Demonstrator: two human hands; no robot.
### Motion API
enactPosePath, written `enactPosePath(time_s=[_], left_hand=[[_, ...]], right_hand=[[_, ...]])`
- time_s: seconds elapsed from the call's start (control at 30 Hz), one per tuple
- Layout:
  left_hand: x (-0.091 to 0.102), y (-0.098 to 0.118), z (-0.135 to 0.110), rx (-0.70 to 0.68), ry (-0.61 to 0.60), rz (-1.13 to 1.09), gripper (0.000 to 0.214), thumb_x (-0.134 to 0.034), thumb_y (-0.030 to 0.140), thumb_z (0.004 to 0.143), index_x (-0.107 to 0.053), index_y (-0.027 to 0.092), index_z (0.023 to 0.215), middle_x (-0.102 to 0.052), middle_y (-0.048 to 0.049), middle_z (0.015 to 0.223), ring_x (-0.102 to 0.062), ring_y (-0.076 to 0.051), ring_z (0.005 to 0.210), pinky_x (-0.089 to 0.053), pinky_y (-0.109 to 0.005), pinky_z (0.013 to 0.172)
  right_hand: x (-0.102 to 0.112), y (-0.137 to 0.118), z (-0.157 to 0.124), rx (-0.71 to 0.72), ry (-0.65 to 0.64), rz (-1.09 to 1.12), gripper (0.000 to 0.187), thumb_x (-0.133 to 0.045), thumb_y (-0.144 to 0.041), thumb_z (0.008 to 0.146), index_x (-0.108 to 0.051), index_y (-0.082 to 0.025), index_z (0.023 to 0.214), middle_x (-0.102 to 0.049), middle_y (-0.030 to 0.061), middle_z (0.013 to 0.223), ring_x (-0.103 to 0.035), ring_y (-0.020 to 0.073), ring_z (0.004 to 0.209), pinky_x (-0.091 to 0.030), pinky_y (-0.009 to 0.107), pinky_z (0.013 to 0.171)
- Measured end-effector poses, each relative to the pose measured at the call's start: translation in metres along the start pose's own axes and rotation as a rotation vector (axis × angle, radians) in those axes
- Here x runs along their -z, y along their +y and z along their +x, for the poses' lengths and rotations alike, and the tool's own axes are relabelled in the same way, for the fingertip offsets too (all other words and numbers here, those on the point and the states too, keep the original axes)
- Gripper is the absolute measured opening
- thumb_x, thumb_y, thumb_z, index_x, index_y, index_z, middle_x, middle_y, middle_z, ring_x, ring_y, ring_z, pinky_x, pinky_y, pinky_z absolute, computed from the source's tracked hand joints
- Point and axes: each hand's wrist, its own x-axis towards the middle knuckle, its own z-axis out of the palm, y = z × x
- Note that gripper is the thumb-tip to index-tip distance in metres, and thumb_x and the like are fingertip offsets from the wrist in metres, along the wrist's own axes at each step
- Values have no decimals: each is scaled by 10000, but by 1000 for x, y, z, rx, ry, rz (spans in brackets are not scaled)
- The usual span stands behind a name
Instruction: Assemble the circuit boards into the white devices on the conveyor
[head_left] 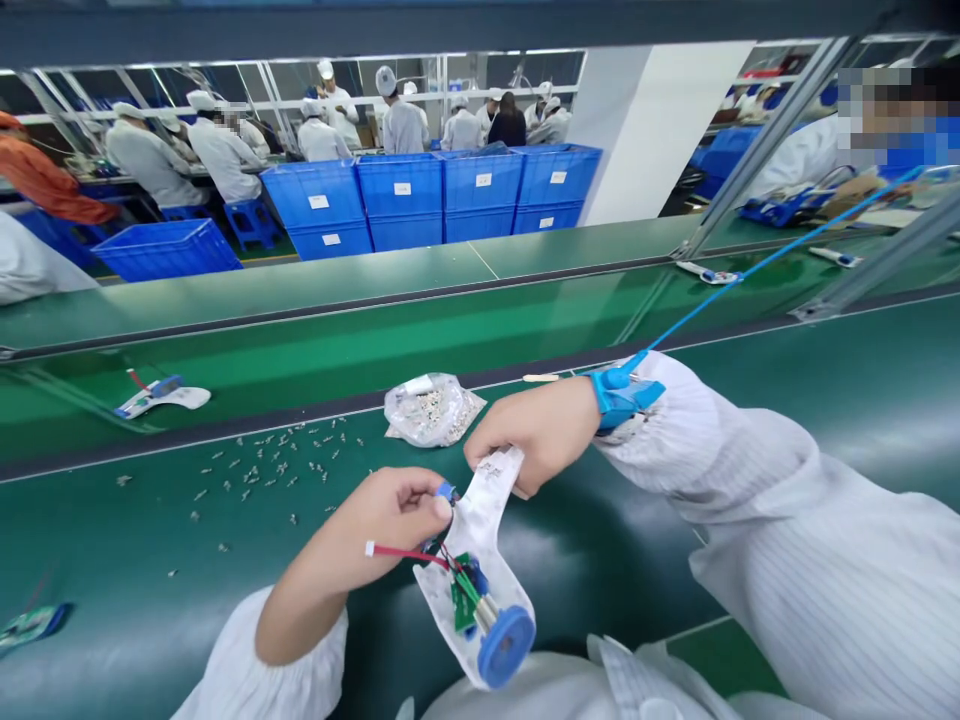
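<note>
White coat fabric (517,690) fills the bottom edge, and just above it a blue disc (508,647) sits at the wide end of an open white shell (487,510), held tilted in front of the body over the green surface (600,565). Beside the disc, a metal cylinder (487,613) and a green circuit board (462,603) lie inside the shell, with a red wire (409,553) running out leftward to a white plug. Of the two hands, the right hand (540,430) grips the shell's narrow end, its wrist wearing a blue strap (626,398) with a cord; the left hand (386,520) pinches a small blue part (447,492) between thumb and forefinger, against the shell's edge. Small metal pieces (281,468) lie scattered to the left, near a clear plastic bag (429,408) containing more small pieces. Another white shell (180,398) rests farther off on a green strip (420,335), and a separate board (34,628) lies at the far left.
</note>
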Motion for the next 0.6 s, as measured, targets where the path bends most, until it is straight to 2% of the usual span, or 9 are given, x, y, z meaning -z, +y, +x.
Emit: enactPosePath(time_s=[0.1, 0.17, 0.23, 0.37, 0.47, 0.53, 0.6], left_hand=[[-6, -5, -3, 39, -144, -72, 278, -743, 400, 680, -667, 133, 692, -559, 4, 594, -470, -105, 535, -362, -208, 506], [-7, -11, -6, 47, -201, -139, 364, -746, 474, 657, -691, 124, 739, -583, -20, 614, -488, -114, 532, -391, -223, 507], [-8, -15, -9, 31, -193, -218, 481, -748, 562, 611, -710, 126, 810, -591, -25, 616, -476, -106, 493, -403, -228, 483], [-13, -20, -15, -40, -39, -385, 564, -788, 587, 538, -716, 161, 900, -564, 12, 571, -418, -58, 404, -374, -194, 420], [-18, -25, -20, -119, 84, -480, 588, -791, 589, 536, -710, 169, 940, -584, 3, 597, -463, -60, 417, -387, -181, 418], [-22, -27, -24, -169, 164, -524, 590, -785, 594, 541, -705, 176, 949, -607, -11, 618, -517, -89, 449, -430, -203, 436], [-26, -27, -26, -209, 245, -554, 569, -783, 590, 547, -704, 190, 944, -637, -23, 636, -551, -110, 464, -456, -222, 441]], right_hand=[[-7, 0, -2, -12, -61, 85, 199, -622, 34, 572, -598, -152, 640, -569, -86, 549, -497, 73, 540, -317, 164, 499], [-12, 3, -4, 9, -78, 182, 190, -613, 28, 568, -608, -149, 637, -568, -85, 537, -492, 73, 523, -326, 160, 492], [-17, 8, -5, 43, -74, 289, 163, -623, 7, 569, -616, -141, 635, -560, -84, 536, -477, 69, 512, -336, 155, 490], [-32, 21, -1, 110, -59, 564, 144, -711, -69, 568, -626, -123, 672, -557, -79, 556, -482, 58, 511, -366, 137, 498], [-51, 27, 7, 170, -104, 756, 341, -838, -273, 501, -652, -107, 734, -608, -46, 603, -548, 76, 543, -441, 156, 557], [-66, 30, 14, 203, -131, 807, 489, -840, -454, 460, -670, -94, 743, -654, 7, 653, -618, 124, 611, -498, 214, 641], [-79, 33, 22, 218, -92, 825, 579, -803, -572, 440, -681, -88, 732, -682, 58, 709, -661, 180, 713, -518, 275, 715]])
